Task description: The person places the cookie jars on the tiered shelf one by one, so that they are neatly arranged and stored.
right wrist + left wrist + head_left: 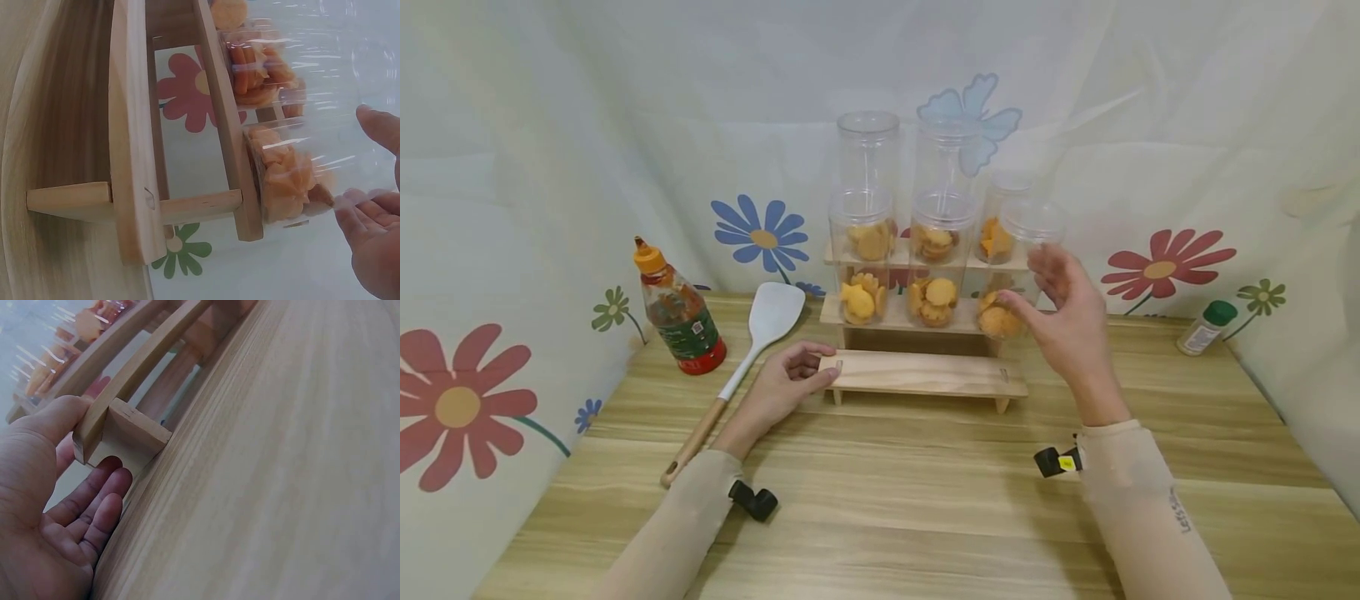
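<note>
A three-step wooden display rack [917,372] stands on the table. My left hand [786,379] holds the left end of its lowest step, thumb on top; in the left wrist view, the other fingers [103,515] curl loosely below. Clear jars of yellow-orange cookies stand on the upper steps. My right hand [1071,312] is around the right jar [1000,319] of the middle step, thumb across its front and fingertips at its far side. In the right wrist view this jar [284,172] has its base on the step.
Left of the rack lie a white spatula [777,312] with a wooden handle and a red sauce bottle [681,321] standing upright. A small green-capped shaker [1206,327] stands at the far right. A flowered curtain [775,100] hangs close behind the jars.
</note>
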The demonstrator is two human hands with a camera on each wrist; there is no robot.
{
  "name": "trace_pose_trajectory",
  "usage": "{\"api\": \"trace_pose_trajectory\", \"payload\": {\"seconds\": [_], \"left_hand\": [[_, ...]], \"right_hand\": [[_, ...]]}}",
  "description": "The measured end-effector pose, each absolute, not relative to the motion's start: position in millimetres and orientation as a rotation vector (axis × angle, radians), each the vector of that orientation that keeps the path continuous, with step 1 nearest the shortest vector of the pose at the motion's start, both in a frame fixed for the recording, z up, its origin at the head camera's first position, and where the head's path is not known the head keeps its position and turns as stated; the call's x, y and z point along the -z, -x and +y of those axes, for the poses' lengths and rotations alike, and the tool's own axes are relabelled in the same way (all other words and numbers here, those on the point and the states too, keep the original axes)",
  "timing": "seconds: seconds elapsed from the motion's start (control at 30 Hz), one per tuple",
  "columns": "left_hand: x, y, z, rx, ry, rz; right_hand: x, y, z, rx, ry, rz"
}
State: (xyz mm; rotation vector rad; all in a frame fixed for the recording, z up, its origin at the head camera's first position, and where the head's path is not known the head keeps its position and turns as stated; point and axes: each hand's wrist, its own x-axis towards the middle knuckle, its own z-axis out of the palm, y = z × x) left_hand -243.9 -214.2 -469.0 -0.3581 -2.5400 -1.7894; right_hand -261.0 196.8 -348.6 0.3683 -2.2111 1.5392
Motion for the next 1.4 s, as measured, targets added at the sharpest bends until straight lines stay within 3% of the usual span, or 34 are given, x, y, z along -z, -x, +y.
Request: {"api": "trace_pose_trajectory", "payload": {"seconds": [1.4], "left_hand": [[470.5,243.7,-215.1,1.791,0.363,-2.533]], "right_hand": [[364.1,265.5,193.3,-1.408,-0.273,-2.438]]}}
